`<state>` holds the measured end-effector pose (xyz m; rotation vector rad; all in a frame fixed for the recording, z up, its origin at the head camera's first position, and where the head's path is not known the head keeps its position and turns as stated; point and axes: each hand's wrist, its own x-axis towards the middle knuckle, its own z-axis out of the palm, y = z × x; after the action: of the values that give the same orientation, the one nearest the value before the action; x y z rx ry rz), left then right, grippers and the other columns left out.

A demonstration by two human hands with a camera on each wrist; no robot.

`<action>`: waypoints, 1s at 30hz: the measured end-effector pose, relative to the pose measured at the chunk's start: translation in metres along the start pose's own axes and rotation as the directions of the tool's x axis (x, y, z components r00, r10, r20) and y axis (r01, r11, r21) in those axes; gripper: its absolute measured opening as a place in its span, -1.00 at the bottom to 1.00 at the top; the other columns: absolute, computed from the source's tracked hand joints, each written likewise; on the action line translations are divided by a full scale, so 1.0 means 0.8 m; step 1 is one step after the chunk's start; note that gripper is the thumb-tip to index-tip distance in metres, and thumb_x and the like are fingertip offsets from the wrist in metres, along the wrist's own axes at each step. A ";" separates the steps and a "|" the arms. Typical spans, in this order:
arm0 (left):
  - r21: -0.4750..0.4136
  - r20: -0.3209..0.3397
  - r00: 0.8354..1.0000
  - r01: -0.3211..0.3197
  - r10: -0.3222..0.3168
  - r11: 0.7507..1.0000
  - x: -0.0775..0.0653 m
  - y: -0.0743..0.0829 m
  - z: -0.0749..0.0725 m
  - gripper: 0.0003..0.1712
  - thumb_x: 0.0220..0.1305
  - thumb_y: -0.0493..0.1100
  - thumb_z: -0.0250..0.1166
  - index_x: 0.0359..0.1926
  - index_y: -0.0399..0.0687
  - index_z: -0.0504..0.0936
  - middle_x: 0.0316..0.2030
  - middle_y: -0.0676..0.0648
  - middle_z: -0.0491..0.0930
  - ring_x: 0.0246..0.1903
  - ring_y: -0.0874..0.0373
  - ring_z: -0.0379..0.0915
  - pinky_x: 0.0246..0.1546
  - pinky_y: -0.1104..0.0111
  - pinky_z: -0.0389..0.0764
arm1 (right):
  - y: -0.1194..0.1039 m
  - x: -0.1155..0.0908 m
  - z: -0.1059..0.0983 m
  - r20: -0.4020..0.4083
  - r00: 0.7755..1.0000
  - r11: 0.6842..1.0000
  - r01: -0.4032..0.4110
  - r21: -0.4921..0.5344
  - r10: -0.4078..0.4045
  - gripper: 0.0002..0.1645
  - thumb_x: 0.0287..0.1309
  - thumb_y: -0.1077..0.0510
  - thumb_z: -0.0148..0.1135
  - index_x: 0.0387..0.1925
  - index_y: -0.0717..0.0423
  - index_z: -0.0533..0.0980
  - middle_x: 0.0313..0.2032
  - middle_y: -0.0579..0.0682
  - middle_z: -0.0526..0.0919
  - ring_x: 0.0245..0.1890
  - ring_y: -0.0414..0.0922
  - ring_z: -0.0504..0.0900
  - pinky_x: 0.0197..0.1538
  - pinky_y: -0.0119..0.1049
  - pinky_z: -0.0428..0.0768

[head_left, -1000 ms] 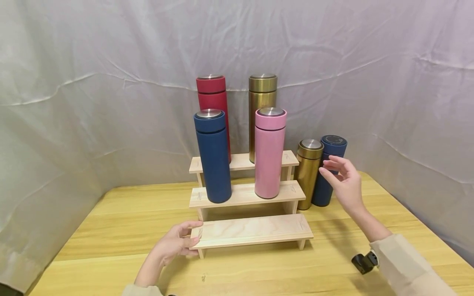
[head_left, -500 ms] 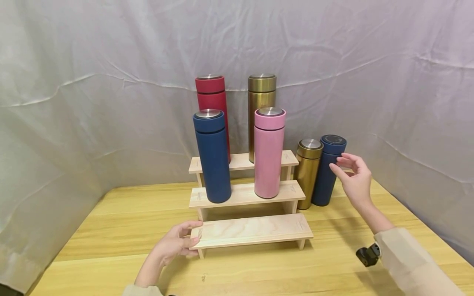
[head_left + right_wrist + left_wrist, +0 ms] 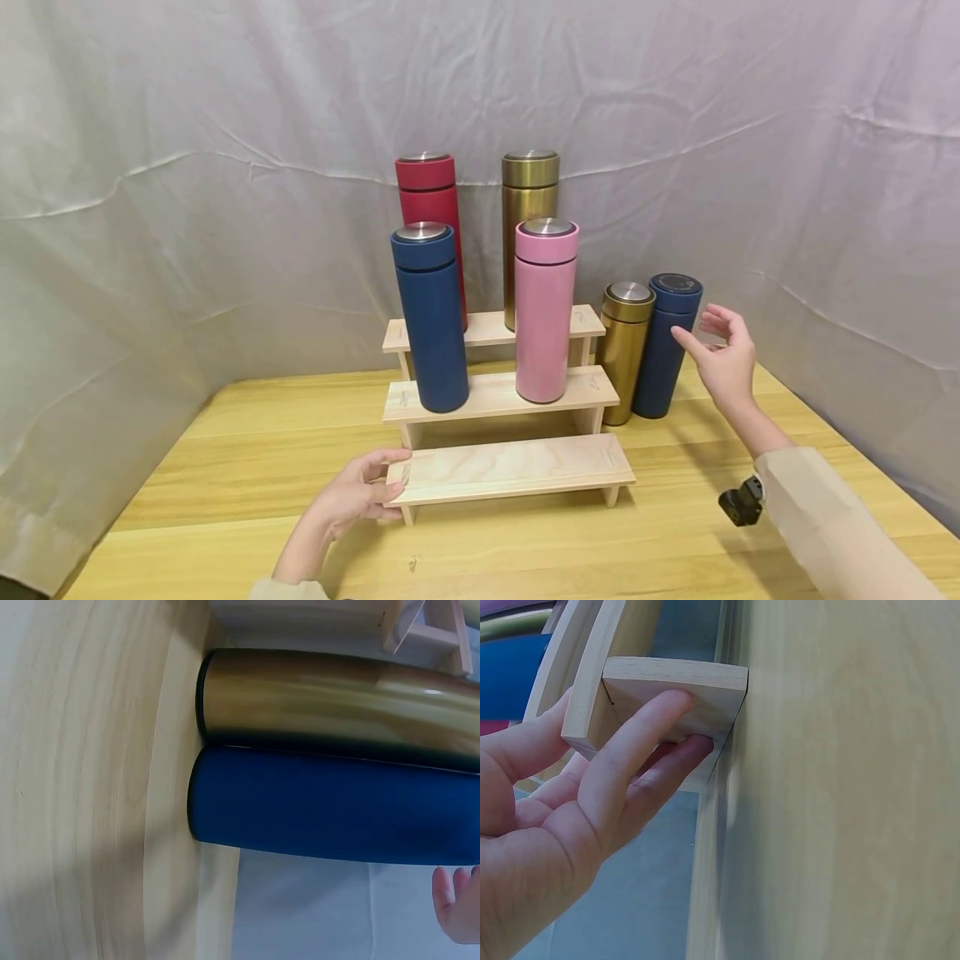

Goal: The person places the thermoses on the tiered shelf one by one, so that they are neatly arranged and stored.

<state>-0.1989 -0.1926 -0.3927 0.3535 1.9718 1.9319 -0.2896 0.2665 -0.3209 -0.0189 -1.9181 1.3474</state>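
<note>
At its left end, the lowest step of a three-step wooden display stand (image 3: 517, 469) is held by my left hand (image 3: 352, 493). The left wrist view shows the thumb at the board's edge and fingers against the end leg (image 3: 720, 694). My right hand (image 3: 727, 362), fingers loosely bent, holds nothing. It hovers just right of a blue thermos flask (image 3: 660, 362) standing on the table, apart from it in the right wrist view. Close against that flask's left side stands a gold thermos flask (image 3: 624, 362). In the right wrist view only part of the right hand (image 3: 459, 904) shows.
On the middle step stand another blue flask (image 3: 433, 333) and a pink flask (image 3: 546, 325). A red flask (image 3: 429, 185) and a second gold flask (image 3: 531, 196) are on the top step, partly hidden. Grey cloth (image 3: 300, 275) hangs behind the wooden table (image 3: 247, 467).
My right hand has moved rightward, from in front of the right-hand blue flask to beside it, and its fingers have spread a little. The left hand, stand and flasks stay as they were.
</note>
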 end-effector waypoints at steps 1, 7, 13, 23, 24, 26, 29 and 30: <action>0.002 0.002 1.000 -0.002 0.002 1.000 0.000 0.000 0.000 -0.34 0.17 -0.30 0.19 0.18 -0.52 0.09 0.11 -0.55 0.06 -0.25 0.00 0.47 -0.23 0.06 0.56 | 0.001 0.001 0.001 0.003 1.000 1.000 -0.008 0.002 0.008 -0.37 -0.09 0.24 0.33 0.07 0.25 0.33 -0.08 0.10 0.46 -0.14 -0.20 0.41 -0.27 -0.58 0.38; 0.002 -0.005 1.000 0.006 -0.006 1.000 -0.001 0.001 0.001 -0.33 0.16 -0.30 0.19 0.18 -0.52 0.10 0.02 -0.45 0.22 -0.27 0.00 0.48 -0.24 0.07 0.57 | 0.005 0.007 0.003 0.052 0.998 0.999 -0.041 0.002 0.041 -0.27 -0.06 0.19 0.32 0.16 0.24 0.25 -0.03 0.09 0.41 -0.06 -0.13 0.37 -0.10 -0.46 0.44; -0.002 -0.005 1.000 0.009 -0.009 1.000 -0.001 0.001 0.001 -0.33 0.16 -0.29 0.19 0.18 -0.52 0.10 -0.01 -0.40 0.27 -0.27 0.00 0.48 -0.23 0.07 0.56 | 0.012 0.015 0.005 0.149 0.984 0.995 -0.097 -0.032 0.100 -0.13 0.02 0.09 0.26 0.28 0.20 0.05 0.12 0.23 0.30 0.09 0.08 0.28 0.15 -0.13 0.33; 0.000 -0.004 1.000 0.004 -0.004 1.000 -0.001 0.001 0.002 -0.34 0.16 -0.31 0.19 0.19 -0.51 0.10 0.07 -0.49 0.16 -0.26 -0.01 0.47 -0.23 0.07 0.56 | 0.022 0.020 0.009 0.253 0.961 0.994 -0.111 -0.018 0.112 0.00 0.04 0.02 0.24 0.36 0.09 -0.14 0.20 0.30 0.19 0.14 0.17 0.20 0.16 0.07 0.25; 0.000 -0.004 1.000 0.003 -0.003 1.000 -0.001 0.001 0.002 -0.34 0.16 -0.31 0.19 0.19 -0.52 0.10 0.08 -0.51 0.13 -0.25 -0.01 0.47 -0.23 0.07 0.56 | 0.024 0.021 0.009 0.267 0.958 0.994 -0.106 -0.017 0.107 0.01 0.05 0.03 0.23 0.36 0.10 -0.17 0.21 0.31 0.17 0.15 0.19 0.18 0.16 0.09 0.23; -0.001 -0.005 1.000 0.003 -0.003 1.000 -0.001 0.001 0.002 -0.34 0.16 -0.30 0.19 0.18 -0.52 0.10 0.09 -0.53 0.10 -0.25 -0.02 0.47 -0.23 0.07 0.56 | 0.027 0.022 0.010 0.279 0.955 0.994 -0.106 -0.017 0.106 0.02 0.06 0.04 0.23 0.36 0.10 -0.19 0.22 0.31 0.16 0.14 0.19 0.18 0.16 0.10 0.24; -0.005 -0.006 1.000 0.004 -0.004 1.000 0.000 0.001 0.001 -0.34 0.16 -0.30 0.19 0.18 -0.52 0.10 0.07 -0.50 0.15 -0.25 -0.02 0.47 -0.22 0.07 0.56 | 0.031 0.023 0.013 0.287 0.953 0.995 -0.099 -0.015 0.099 0.02 0.06 0.07 0.22 0.36 0.10 -0.19 0.21 0.30 0.17 0.12 0.18 0.20 0.14 0.09 0.27; -0.006 -0.006 1.000 0.005 -0.005 1.000 -0.001 0.001 0.001 -0.34 0.16 -0.30 0.19 0.18 -0.52 0.10 0.05 -0.49 0.18 -0.25 -0.02 0.47 -0.22 0.07 0.56 | 0.032 0.022 0.014 0.289 0.952 0.995 -0.096 -0.011 0.095 0.01 0.07 0.07 0.22 0.36 0.10 -0.19 0.21 0.30 0.17 0.12 0.18 0.20 0.13 0.10 0.27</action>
<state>-0.1981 -0.1920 -0.3919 0.3417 1.9688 1.9377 -0.3190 0.2761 -0.3326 0.0934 -2.1830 1.4841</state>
